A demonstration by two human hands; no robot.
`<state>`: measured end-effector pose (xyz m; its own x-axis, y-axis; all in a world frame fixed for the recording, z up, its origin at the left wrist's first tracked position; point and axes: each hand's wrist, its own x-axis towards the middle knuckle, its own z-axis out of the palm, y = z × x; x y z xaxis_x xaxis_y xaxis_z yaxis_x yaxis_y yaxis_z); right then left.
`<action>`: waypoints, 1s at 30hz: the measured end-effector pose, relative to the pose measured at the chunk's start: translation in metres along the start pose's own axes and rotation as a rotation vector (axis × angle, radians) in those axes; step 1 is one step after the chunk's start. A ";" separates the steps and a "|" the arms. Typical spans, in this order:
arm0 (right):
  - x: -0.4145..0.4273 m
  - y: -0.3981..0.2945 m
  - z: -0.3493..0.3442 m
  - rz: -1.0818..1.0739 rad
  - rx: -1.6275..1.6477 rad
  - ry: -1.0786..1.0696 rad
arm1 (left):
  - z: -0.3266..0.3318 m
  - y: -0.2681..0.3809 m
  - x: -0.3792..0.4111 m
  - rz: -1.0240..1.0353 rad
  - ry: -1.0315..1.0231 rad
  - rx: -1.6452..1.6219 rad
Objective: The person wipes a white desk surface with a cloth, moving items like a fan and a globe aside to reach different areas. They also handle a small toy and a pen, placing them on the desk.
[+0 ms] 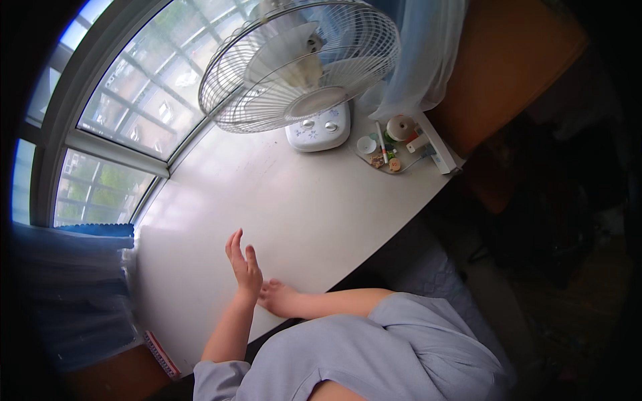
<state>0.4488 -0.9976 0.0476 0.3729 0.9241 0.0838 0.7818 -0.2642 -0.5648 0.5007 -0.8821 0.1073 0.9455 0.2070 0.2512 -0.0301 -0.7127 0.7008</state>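
My left hand (244,265) is raised above the near part of a white tabletop (301,200), its thumb and fingers apart and nothing in it. Just to its right, my right hand (279,299) is low at the near edge of the table, fingers bent and close together. Part of that hand is hidden behind the left one, and whether its palm holds anything does not show. Farther back on the table stands an electric fan (318,103) with a wire cage and a white base (321,130) bearing two knobs.
Small items lie at the back right, among them a round white lid (366,145), a beige roll (400,128) and a white power strip (437,145). A barred window (145,95) borders the left side. Blue curtains (75,295) hang there, near a spiral-bound notebook (161,354).
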 end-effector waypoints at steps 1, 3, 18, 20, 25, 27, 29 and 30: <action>0.000 0.004 -0.009 -0.052 0.049 -0.109 | -0.012 -0.011 -0.022 -0.019 0.010 0.028; -0.023 0.033 -0.028 0.170 -0.015 0.062 | -0.038 -0.030 -0.076 -0.062 0.001 0.114; -0.031 -0.018 0.003 -0.112 -0.055 0.141 | -0.049 -0.054 -0.125 -0.142 0.141 0.057; -0.072 0.022 -0.026 0.042 -0.078 0.187 | -0.056 -0.060 -0.123 -0.112 0.145 0.064; -0.154 0.136 -0.137 0.628 -0.227 0.315 | -0.038 -0.058 -0.130 -0.127 0.045 0.046; -0.146 0.149 -0.140 0.687 -0.192 0.367 | -0.008 -0.034 -0.113 -0.057 0.003 0.024; -0.131 0.160 -0.136 0.769 -0.111 0.410 | 0.021 0.003 -0.083 0.003 -0.021 -0.062; -0.131 0.160 -0.139 0.739 -0.102 0.497 | 0.034 0.021 -0.068 0.024 -0.022 -0.094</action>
<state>0.5943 -1.1996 0.0600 0.9534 0.2886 0.0873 0.2886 -0.7895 -0.5417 0.4467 -0.9337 0.0820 0.9510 0.1753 0.2547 -0.0820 -0.6513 0.7544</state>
